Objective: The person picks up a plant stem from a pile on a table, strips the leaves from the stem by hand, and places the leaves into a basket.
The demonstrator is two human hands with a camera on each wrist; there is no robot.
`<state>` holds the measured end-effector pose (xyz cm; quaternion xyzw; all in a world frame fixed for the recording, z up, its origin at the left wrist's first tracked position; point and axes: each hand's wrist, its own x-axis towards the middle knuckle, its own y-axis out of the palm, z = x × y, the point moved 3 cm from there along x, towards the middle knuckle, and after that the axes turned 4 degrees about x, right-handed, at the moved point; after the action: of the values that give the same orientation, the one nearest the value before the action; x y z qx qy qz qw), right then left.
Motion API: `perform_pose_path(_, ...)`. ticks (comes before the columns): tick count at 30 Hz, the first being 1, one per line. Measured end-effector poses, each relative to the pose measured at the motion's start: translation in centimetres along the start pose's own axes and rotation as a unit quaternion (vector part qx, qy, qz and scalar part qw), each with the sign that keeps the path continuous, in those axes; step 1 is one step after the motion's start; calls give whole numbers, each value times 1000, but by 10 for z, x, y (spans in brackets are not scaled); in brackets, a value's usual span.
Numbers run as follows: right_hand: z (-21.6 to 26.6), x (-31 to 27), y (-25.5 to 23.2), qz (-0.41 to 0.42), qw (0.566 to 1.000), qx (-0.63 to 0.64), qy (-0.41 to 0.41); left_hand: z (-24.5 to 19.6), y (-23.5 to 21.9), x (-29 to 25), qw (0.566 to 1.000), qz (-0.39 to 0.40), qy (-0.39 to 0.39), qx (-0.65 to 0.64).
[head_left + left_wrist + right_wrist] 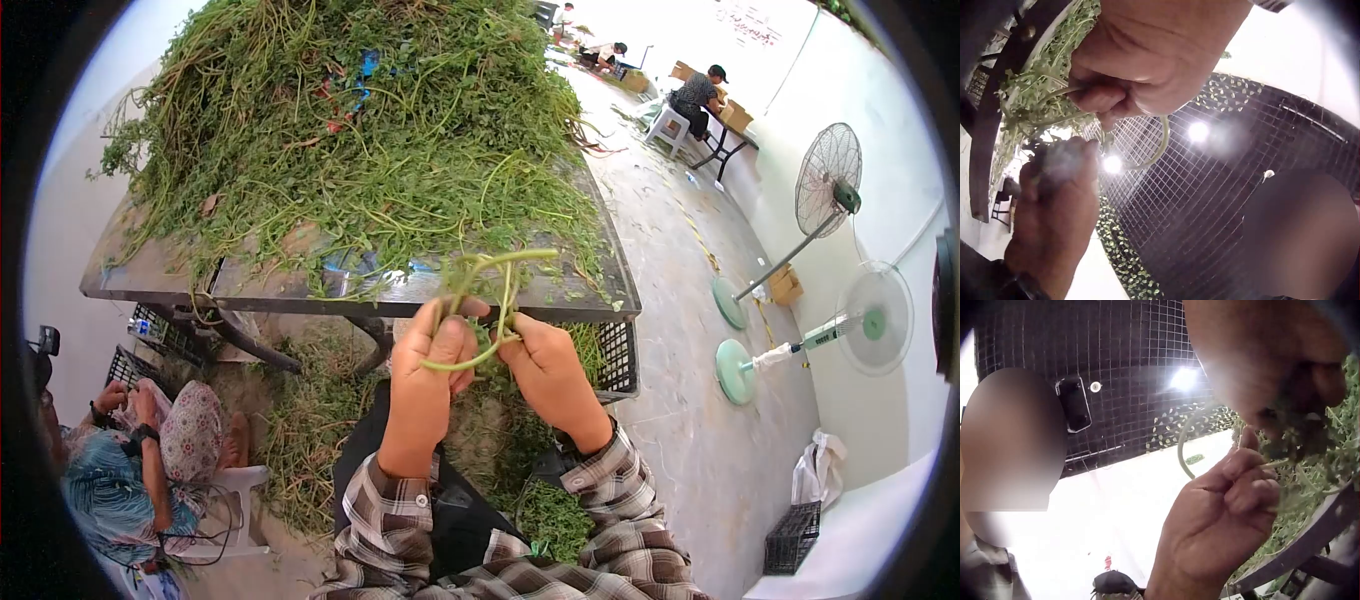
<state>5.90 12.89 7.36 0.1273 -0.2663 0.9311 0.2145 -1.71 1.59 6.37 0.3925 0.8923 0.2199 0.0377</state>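
Both hands work on a green plant stem in front of the table edge. My left hand (pixel 425 365) grips the stem (pixel 530 255) between curled fingers and thumb. Close beside it, my right hand (pixel 552 368) pinches the same stem and its side shoots. One stem end points right above the hands, while another part curves below the left thumb. In the left wrist view, the stem (pixel 1164 145) bends in an arc beneath the left hand. Leafy bits (pixel 1300 419) hang at the right fingers in the right wrist view, partly hidden in shadow.
A tall heap of leafy stems (pixel 370 130) covers the table (pixel 275 290). Black crates (pixel 618 355) stand under it, and cut greens (pixel 555 520) lie near my lap. A seated person (pixel 150 460) is at left. Two fans (pixel 735 370) stand at right.
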Motion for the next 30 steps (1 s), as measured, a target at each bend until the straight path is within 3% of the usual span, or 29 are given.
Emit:
perform_pose_path(2,-6,2,2,24,998,-51,18,-7,-1,-3,995,-45,87,10)
perform_pose_path(6,2,4,4,37,999,-18,30,-9,4,-6,984,11,96,147)
perform_pose_path(8,0,4,6,26,999,-34,-13,2,6,-3,980,14,147,136)
perform_pose_path(11,1,4,4,25,996,-76,-44,6,6,-3,979,12,121,163)
perform_pose_path(14,-1,5,1,29,995,-91,-31,9,5,-1,950,31,228,211)
perform_pose_path(17,-5,5,3,8,991,-109,-74,-1,13,-5,959,20,185,215)
perform_pose_path(19,-3,2,6,10,991,-114,-64,2,10,-5,978,-37,109,175)
perform_pose_path(22,-5,0,10,11,992,-121,-44,11,7,-5,966,-90,122,209)
perform_pose_path(26,-19,4,8,-22,991,-122,-43,20,14,-3,963,-88,155,201)
perform_pose_path(30,-22,3,5,-55,982,-172,-47,25,17,-4,966,-97,139,196)
